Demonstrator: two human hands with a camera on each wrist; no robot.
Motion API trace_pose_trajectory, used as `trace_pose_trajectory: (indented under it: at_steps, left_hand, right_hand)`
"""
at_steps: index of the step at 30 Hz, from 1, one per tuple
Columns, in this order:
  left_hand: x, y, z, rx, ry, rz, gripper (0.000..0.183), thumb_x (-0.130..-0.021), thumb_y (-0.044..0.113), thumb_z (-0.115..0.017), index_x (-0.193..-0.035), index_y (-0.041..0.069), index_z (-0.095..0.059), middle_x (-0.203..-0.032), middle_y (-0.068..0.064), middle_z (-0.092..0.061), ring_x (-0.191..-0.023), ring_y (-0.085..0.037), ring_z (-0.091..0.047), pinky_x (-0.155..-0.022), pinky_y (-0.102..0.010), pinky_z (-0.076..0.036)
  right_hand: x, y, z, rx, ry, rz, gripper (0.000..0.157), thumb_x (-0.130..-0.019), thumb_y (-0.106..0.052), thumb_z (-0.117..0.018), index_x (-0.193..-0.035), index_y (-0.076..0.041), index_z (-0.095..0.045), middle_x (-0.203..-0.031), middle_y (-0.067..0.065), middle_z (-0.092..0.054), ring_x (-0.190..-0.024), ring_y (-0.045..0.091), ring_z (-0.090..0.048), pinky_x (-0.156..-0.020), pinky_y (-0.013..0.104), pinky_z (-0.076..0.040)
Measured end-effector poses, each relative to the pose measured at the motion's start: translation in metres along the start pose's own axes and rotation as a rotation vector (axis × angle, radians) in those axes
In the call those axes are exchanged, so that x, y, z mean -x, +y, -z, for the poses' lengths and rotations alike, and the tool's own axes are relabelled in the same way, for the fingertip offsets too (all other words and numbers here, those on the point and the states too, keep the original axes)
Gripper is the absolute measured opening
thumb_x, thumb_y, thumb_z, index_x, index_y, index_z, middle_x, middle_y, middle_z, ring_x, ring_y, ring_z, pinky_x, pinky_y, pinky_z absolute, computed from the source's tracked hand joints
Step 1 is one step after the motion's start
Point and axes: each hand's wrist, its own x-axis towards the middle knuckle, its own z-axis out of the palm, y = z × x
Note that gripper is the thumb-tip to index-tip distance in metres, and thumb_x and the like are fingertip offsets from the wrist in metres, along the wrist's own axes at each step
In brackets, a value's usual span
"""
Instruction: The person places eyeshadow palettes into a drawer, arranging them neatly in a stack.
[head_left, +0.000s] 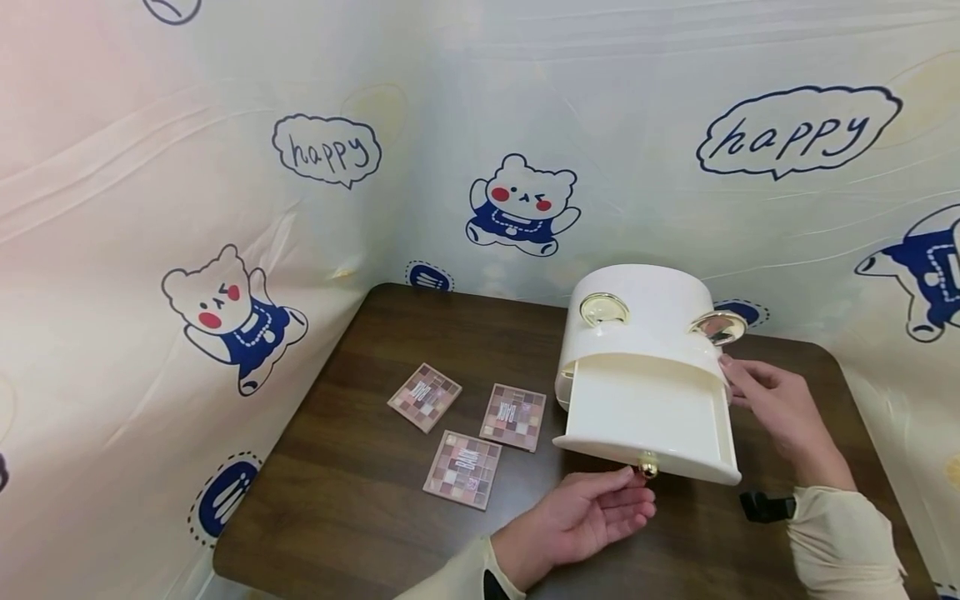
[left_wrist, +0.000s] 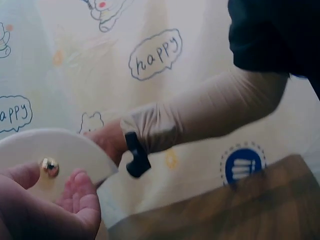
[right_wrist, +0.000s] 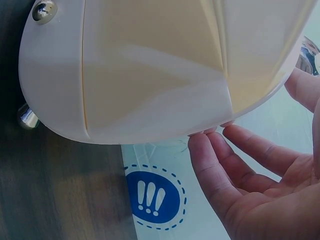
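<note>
A white rounded storage box (head_left: 637, 321) with two gold-rimmed round eyes stands on the right of the table. Its drawer (head_left: 648, 400) is pulled out, and nothing lies in it. My left hand (head_left: 581, 517) is palm up in front of the drawer, thumb and fingers on either side of the gold knob (left_wrist: 49, 167); whether they touch it I cannot tell. My right hand (head_left: 783, 408) rests against the box's right side, its fingertips (right_wrist: 202, 147) touching the shell. Three eyeshadow palettes, (head_left: 425, 397) (head_left: 513, 417) (head_left: 462, 468) with checkered lids, lie left of the box.
The dark wood table (head_left: 337, 500) has rounded corners. A printed cloth (head_left: 637, 125) with bears and "happy" bubbles hangs behind and beside it. A black strap piece (head_left: 767, 506) sticks out from the right wrist, close to the drawer's front corner.
</note>
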Motion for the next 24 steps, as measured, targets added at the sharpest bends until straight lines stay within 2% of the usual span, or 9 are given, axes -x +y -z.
trace_pose_trajectory:
  at_steps: [2, 5, 9, 12, 15, 20, 22, 24]
  left_hand:
    - [0.002, 0.001, 0.008, -0.051, -0.007, -0.009, 0.018, -0.097, 0.016, -0.066, -0.107, 0.001, -0.071, -0.096, -0.010, -0.073, -0.089, -0.020, -0.071, -0.090, -0.033, -0.055]
    - [0.006, 0.004, 0.020, -0.146, -0.008, -0.047, 0.023, -0.096, 0.009, -0.065, -0.114, -0.005, -0.069, -0.099, -0.014, -0.073, -0.088, -0.021, -0.071, -0.087, -0.034, -0.057]
    - [0.013, 0.010, 0.037, -0.271, -0.011, -0.127, 0.029, -0.094, 0.002, -0.065, -0.118, -0.014, -0.064, -0.100, -0.019, -0.072, -0.084, -0.020, -0.071, -0.082, -0.033, -0.058]
    - [0.019, 0.017, 0.050, -0.384, 0.000, -0.188, 0.030, -0.092, -0.001, -0.068, -0.117, -0.017, -0.063, -0.099, -0.021, -0.072, -0.082, -0.019, -0.071, -0.079, -0.033, -0.059]
    - [0.023, 0.025, 0.062, -0.555, 0.035, -0.246, 0.029, -0.089, -0.002, -0.072, -0.114, -0.014, -0.066, -0.099, -0.022, -0.073, -0.083, -0.017, -0.071, -0.077, -0.030, -0.059]
    - [0.028, 0.042, 0.083, -0.900, 0.103, -0.398, 0.028, -0.086, 0.001, -0.076, -0.112, -0.006, -0.070, -0.103, -0.021, -0.072, -0.087, -0.014, -0.070, -0.078, -0.023, -0.057]
    - [0.030, 0.049, 0.090, -1.007, 0.122, -0.458, 0.029, -0.086, 0.004, -0.078, -0.113, -0.005, -0.070, -0.105, -0.021, -0.072, -0.089, -0.016, -0.070, -0.079, -0.024, -0.057]
    - [0.032, 0.057, 0.095, -1.105, 0.136, -0.506, 0.031, -0.086, 0.006, -0.080, -0.114, -0.003, -0.071, -0.105, -0.018, -0.072, -0.090, -0.019, -0.070, -0.079, -0.025, -0.057]
  right_hand:
    - [0.000, 0.000, 0.000, 0.005, -0.003, -0.001, 0.083, -0.099, -0.060, -0.050, -0.144, 0.010, -0.045, -0.137, 0.033, -0.050, -0.082, -0.002, -0.062, -0.081, 0.039, -0.059]
    - [0.001, 0.001, 0.001, 0.004, -0.005, -0.003, 0.084, -0.099, -0.060, -0.050, -0.144, 0.010, -0.044, -0.138, 0.034, -0.049, -0.082, -0.003, -0.062, -0.091, 0.056, -0.053]
    - [0.001, 0.002, 0.001, 0.002, -0.009, -0.002, 0.084, -0.099, -0.060, -0.050, -0.144, 0.011, -0.044, -0.138, 0.034, -0.049, -0.081, -0.004, -0.061, -0.093, 0.059, -0.050]
    - [0.001, 0.002, 0.001, 0.004, -0.010, 0.002, 0.084, -0.099, -0.059, -0.050, -0.144, 0.011, -0.044, -0.137, 0.034, -0.049, -0.081, -0.004, -0.062, -0.091, 0.055, -0.053]
    - [0.000, 0.001, 0.000, 0.002, -0.010, 0.002, 0.083, -0.099, -0.059, -0.050, -0.144, 0.011, -0.044, -0.138, 0.034, -0.049, -0.081, -0.004, -0.062, -0.088, 0.052, -0.055]
    - [0.000, 0.000, 0.000, -0.008, -0.006, 0.003, 0.083, -0.099, -0.059, -0.051, -0.144, 0.011, -0.044, -0.138, 0.034, -0.049, -0.081, -0.004, -0.062, -0.076, 0.032, -0.059]
    - [0.000, 0.001, 0.001, -0.017, -0.005, 0.013, 0.082, -0.099, -0.058, -0.052, -0.143, 0.011, -0.045, -0.136, 0.034, -0.050, -0.081, -0.004, -0.062, -0.069, 0.021, -0.056]
    - [0.001, 0.001, 0.001, -0.022, -0.002, 0.025, 0.081, -0.099, -0.057, -0.052, -0.142, 0.012, -0.046, -0.135, 0.034, -0.050, -0.080, -0.004, -0.062, -0.067, 0.017, -0.055]
